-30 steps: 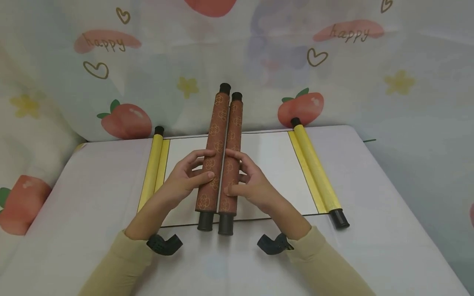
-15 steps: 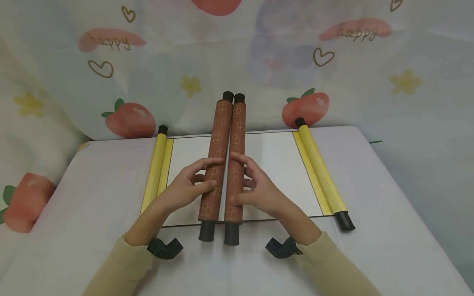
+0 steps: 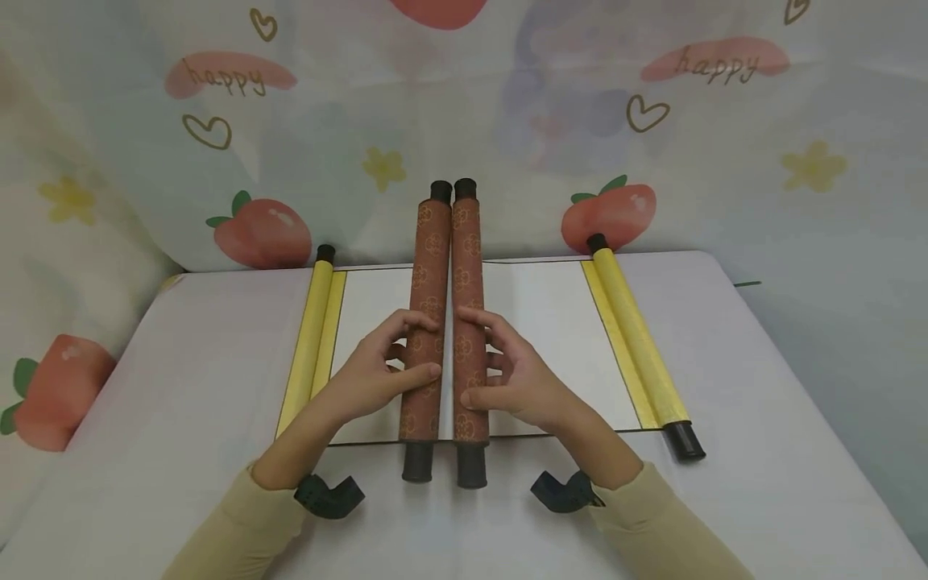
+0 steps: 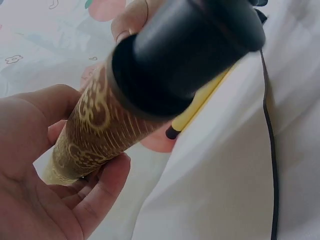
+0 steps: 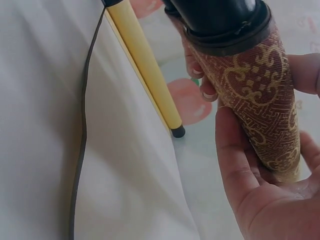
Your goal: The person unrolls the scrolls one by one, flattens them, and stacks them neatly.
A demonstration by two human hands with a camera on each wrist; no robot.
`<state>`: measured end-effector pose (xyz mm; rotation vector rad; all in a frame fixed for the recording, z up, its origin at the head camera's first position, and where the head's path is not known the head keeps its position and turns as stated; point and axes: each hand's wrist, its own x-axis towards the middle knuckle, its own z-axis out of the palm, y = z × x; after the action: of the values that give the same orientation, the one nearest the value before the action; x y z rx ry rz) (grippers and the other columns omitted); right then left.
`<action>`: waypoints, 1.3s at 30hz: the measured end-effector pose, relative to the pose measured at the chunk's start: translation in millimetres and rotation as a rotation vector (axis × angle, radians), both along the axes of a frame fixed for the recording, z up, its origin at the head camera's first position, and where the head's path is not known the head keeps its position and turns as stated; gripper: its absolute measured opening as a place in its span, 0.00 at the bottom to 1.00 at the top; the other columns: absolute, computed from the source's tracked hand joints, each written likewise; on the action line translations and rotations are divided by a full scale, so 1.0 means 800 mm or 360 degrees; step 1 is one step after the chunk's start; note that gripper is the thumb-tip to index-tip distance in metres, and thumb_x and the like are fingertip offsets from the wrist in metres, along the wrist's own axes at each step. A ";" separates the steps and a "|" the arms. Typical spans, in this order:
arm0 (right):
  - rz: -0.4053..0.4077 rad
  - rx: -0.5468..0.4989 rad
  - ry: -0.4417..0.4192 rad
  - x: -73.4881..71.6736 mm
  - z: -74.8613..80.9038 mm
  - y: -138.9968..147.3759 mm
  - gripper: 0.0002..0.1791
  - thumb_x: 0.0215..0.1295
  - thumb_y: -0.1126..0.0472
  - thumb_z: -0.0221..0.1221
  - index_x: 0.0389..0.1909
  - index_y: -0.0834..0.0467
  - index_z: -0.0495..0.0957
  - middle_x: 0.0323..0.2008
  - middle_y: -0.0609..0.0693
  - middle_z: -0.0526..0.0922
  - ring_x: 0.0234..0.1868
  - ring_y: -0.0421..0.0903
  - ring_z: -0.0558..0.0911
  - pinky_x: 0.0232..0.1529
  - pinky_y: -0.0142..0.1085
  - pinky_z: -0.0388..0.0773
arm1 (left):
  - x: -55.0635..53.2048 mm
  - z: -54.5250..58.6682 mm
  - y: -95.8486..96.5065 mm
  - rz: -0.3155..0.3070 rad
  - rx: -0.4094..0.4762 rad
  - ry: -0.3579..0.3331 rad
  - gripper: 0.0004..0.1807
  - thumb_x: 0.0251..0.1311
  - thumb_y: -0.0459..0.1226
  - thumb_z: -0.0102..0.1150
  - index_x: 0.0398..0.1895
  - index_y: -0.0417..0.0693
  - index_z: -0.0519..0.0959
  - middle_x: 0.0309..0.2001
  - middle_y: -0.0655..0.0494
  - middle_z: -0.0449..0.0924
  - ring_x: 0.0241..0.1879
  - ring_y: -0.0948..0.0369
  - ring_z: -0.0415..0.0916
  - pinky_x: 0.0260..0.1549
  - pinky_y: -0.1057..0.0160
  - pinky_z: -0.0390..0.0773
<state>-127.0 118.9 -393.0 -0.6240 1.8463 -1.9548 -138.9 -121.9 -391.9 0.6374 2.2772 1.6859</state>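
Side by side in the head view are two brown patterned scroll rollers with black end knobs, a white strip showing between them. My left hand [image 3: 366, 377] grips the left roller [image 3: 431, 270], thumb on its upper face and fingers around the outer side. My right hand [image 3: 528, 385] holds the right roller [image 3: 467, 266] in the same way. Both rollers are over the white sheet of an unrolled yellow-ended scroll [image 3: 551, 322]. Each wrist view shows a black knob [image 4: 195, 55] close up, with fingers wrapped about the patterned roller [image 5: 260, 85].
The lower scroll's yellow left roller [image 3: 304, 338] and yellow right roller [image 3: 641, 338] lie at either side of its sheet. A white-covered table [image 3: 181, 387] carries it. Behind stands a printed cloth backdrop [image 3: 464, 97].
The two brown rollers now stand straighter in view, and the gap at their near ends is wider. Both hands have come slightly nearer and to the right in view, still holding them.
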 end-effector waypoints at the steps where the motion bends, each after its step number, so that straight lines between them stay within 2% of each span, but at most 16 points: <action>1: -0.0003 -0.0005 0.0001 0.000 0.000 0.001 0.50 0.54 0.74 0.66 0.75 0.46 0.56 0.70 0.64 0.58 0.61 0.69 0.71 0.47 0.49 0.82 | 0.000 0.000 0.001 0.0002 0.0030 -0.0020 0.24 0.63 0.37 0.66 0.60 0.59 0.69 0.57 0.53 0.73 0.44 0.50 0.78 0.33 0.54 0.84; 4: -0.0046 0.0013 0.0029 0.000 0.000 0.002 0.44 0.57 0.72 0.64 0.73 0.50 0.60 0.68 0.62 0.61 0.60 0.68 0.72 0.46 0.48 0.82 | 0.002 0.002 0.002 0.0011 0.0107 -0.0063 0.24 0.63 0.34 0.66 0.59 0.57 0.69 0.57 0.49 0.73 0.47 0.49 0.77 0.35 0.53 0.84; 9: -0.0172 0.0139 0.0103 -0.001 0.001 0.002 0.32 0.63 0.65 0.65 0.67 0.51 0.66 0.63 0.59 0.69 0.55 0.58 0.77 0.46 0.46 0.82 | 0.004 0.006 0.003 -0.0009 0.0179 -0.0099 0.25 0.63 0.33 0.66 0.60 0.53 0.67 0.59 0.43 0.73 0.49 0.48 0.78 0.36 0.53 0.84; 13: -0.0182 0.0162 0.0093 -0.004 0.002 0.002 0.32 0.64 0.67 0.63 0.68 0.51 0.66 0.67 0.59 0.68 0.55 0.60 0.77 0.45 0.47 0.81 | 0.004 0.007 0.000 0.0002 0.0184 -0.0097 0.25 0.62 0.31 0.65 0.59 0.52 0.67 0.58 0.43 0.73 0.48 0.49 0.78 0.34 0.54 0.84; 16: -0.0181 0.0144 0.0070 -0.007 0.004 0.004 0.33 0.64 0.70 0.60 0.69 0.52 0.66 0.69 0.55 0.66 0.55 0.59 0.76 0.44 0.47 0.81 | 0.003 0.009 -0.003 0.0012 0.0176 -0.0087 0.25 0.62 0.31 0.65 0.59 0.51 0.67 0.58 0.43 0.72 0.47 0.49 0.77 0.34 0.55 0.84; 20: -0.0171 0.0126 0.0043 -0.007 0.005 0.006 0.29 0.65 0.68 0.59 0.67 0.54 0.68 0.67 0.53 0.67 0.52 0.56 0.76 0.44 0.46 0.81 | 0.003 0.011 -0.004 0.0004 0.0167 -0.0076 0.25 0.62 0.31 0.65 0.59 0.51 0.67 0.57 0.43 0.73 0.47 0.48 0.77 0.34 0.56 0.84; 26: -0.0198 0.0184 0.0030 -0.004 0.005 0.007 0.27 0.67 0.65 0.62 0.66 0.55 0.67 0.65 0.55 0.69 0.54 0.55 0.76 0.44 0.45 0.82 | 0.004 0.012 -0.004 -0.0020 0.0176 -0.0071 0.24 0.62 0.31 0.64 0.60 0.51 0.68 0.56 0.43 0.74 0.46 0.50 0.76 0.33 0.56 0.84; 31: -0.0256 0.0191 0.0007 -0.002 0.007 0.013 0.28 0.66 0.68 0.58 0.67 0.53 0.67 0.64 0.57 0.68 0.55 0.57 0.77 0.45 0.46 0.81 | 0.004 0.012 -0.005 -0.0009 0.0171 -0.0074 0.24 0.62 0.30 0.65 0.59 0.53 0.69 0.55 0.44 0.76 0.45 0.50 0.77 0.32 0.56 0.84; 39: -0.0251 0.0218 -0.0010 -0.004 0.010 0.021 0.30 0.65 0.70 0.55 0.69 0.53 0.65 0.64 0.58 0.67 0.53 0.55 0.77 0.44 0.43 0.81 | 0.001 0.013 -0.004 -0.0017 0.0174 -0.0080 0.24 0.61 0.31 0.66 0.58 0.53 0.69 0.53 0.44 0.76 0.46 0.50 0.78 0.32 0.54 0.84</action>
<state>-130.3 136.1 -385.4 -0.4415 2.0605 -1.9014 -137.9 -125.1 -381.3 0.6212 2.1557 1.8103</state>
